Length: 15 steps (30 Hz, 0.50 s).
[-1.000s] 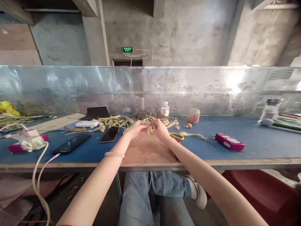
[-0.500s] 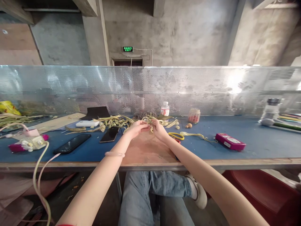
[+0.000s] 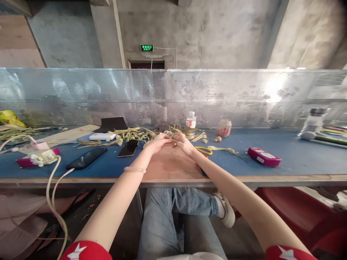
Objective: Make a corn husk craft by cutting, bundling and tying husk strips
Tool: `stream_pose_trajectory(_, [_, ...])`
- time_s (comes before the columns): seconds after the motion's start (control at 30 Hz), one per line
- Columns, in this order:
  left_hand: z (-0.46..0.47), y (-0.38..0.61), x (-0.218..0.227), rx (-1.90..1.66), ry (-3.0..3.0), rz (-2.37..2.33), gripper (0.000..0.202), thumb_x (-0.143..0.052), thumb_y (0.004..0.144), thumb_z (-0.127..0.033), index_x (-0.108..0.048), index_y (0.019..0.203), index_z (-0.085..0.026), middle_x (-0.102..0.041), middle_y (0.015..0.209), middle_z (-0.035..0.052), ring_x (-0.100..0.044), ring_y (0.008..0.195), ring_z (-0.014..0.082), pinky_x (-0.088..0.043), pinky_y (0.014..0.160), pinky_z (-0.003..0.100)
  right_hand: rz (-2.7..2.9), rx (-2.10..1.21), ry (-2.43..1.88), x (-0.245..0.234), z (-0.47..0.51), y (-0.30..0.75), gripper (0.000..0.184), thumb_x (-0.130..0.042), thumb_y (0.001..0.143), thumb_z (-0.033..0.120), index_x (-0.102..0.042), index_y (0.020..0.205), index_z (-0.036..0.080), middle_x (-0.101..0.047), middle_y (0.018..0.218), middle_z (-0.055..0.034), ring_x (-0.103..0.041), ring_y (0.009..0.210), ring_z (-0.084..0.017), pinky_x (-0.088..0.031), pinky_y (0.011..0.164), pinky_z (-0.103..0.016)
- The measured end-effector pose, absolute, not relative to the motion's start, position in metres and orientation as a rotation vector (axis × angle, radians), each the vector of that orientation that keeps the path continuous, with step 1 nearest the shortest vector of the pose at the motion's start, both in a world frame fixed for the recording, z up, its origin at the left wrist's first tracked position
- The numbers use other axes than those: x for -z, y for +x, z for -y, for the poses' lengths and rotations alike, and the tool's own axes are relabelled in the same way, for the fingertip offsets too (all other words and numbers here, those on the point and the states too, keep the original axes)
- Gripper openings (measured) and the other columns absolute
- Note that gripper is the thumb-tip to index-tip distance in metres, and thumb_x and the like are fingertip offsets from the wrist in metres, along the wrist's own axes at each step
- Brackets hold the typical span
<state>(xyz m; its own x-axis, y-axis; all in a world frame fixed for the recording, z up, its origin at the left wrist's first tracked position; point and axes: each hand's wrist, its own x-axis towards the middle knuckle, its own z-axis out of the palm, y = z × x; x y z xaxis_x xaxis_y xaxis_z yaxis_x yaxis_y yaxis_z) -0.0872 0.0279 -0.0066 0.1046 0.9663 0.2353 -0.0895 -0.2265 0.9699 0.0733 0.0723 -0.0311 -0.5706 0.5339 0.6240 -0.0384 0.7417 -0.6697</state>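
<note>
Over the brown board [image 3: 168, 168], my left hand [image 3: 159, 143] and my right hand [image 3: 184, 144] meet with fingertips close together. Both are closed in a pinch on a thin, pale dried plant strip [image 3: 175, 144], mostly hidden by the fingers. Just behind them lie more dried leaves and strips [image 3: 197, 137]. A heap of twisted, yellow-green dried strips [image 3: 132, 134] spreads to the left. By my right wrist are yellow and red loop handles [image 3: 204, 150], partly covered by my forearm. A long pale strip [image 3: 226, 149] trails away from them.
Left on the blue table are a phone [image 3: 86, 158] with a cable, a dark flat device [image 3: 128, 148] and a white case [image 3: 102, 136]. A white bottle [image 3: 191, 121], a jar [image 3: 224, 128], small round balls [image 3: 218, 139] and a magenta box [image 3: 264, 156] stand right.
The view has tilted down slightly, so my red sleeves with white stars show. Both hands stay together at the same spot over the board, with only small finger movement.
</note>
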Motion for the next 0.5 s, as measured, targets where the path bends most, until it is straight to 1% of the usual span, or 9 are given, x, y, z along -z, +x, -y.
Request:
stream_pose_trajectory(0.13, [-0.0281,-0.0857,0.0077,-1.304,1.397,-0.957,0.015,-0.072,0.067,-0.007,-0.057,0.073,-0.011,-0.066,0.07,0.0008,-0.066,0.074,0.0133,-0.047,0.092,0.038,2.051,-0.761,-0.398,0.0338,-0.0741,0.0735,0.046,-0.04,0.07,0.011,-0.036,0.116,0.016,-0.062,0.115,-0.0132,-0.061,0.098,-0.021,-0.051,0.082,-0.044])
stream_pose_trajectory(0.23, [-0.0288,-0.0866,0.0081,-1.313,1.423,-0.968,0.016,-0.072,0.067,-0.009,-0.057,0.073,-0.011,-0.065,0.072,0.0003,-0.065,0.074,0.0125,-0.047,0.09,0.036,2.061,-0.702,-0.406,0.0343,-0.0748,0.0726,0.049,-0.04,0.068,0.008,-0.035,0.116,0.016,-0.062,0.114,-0.0137,-0.059,0.101,-0.021,-0.046,0.088,-0.046])
stream_pose_trajectory(0.3, [-0.029,-0.0882,0.008,-1.315,1.447,-0.981,0.017,-0.073,0.067,-0.012,-0.057,0.073,-0.012,-0.065,0.073,0.0009,-0.065,0.075,0.0125,-0.048,0.086,0.034,2.071,-0.671,-0.405,0.0346,-0.0751,0.0719,0.051,-0.04,0.068,0.007,-0.034,0.118,0.016,-0.061,0.113,-0.014,-0.059,0.1,-0.02,-0.045,0.089,-0.046])
stream_pose_trajectory(0.4, [-0.0279,-0.0899,0.0073,-1.293,1.5,-1.024,0.019,-0.074,0.066,-0.019,-0.059,0.075,-0.012,-0.066,0.074,0.0022,-0.064,0.073,0.0129,-0.049,0.072,0.027,2.082,-0.647,-0.407,0.0356,-0.0753,0.0708,0.049,-0.037,0.072,0.008,-0.032,0.12,0.015,-0.064,0.105,-0.0124,-0.062,0.09,-0.019,-0.049,0.083,-0.043])
stream_pose_trajectory(0.5, [-0.0254,-0.0892,0.0066,-1.26,1.558,-1.081,0.023,-0.075,0.065,-0.027,-0.061,0.076,-0.013,-0.064,0.07,0.0017,-0.06,0.066,0.0111,-0.041,0.055,0.021,2.09,-0.644,-0.414,0.0369,-0.0753,0.0698,0.048,-0.034,0.074,0.007,-0.031,0.121,0.016,-0.065,0.097,-0.0094,-0.063,0.081,-0.017,-0.053,0.072,-0.038])
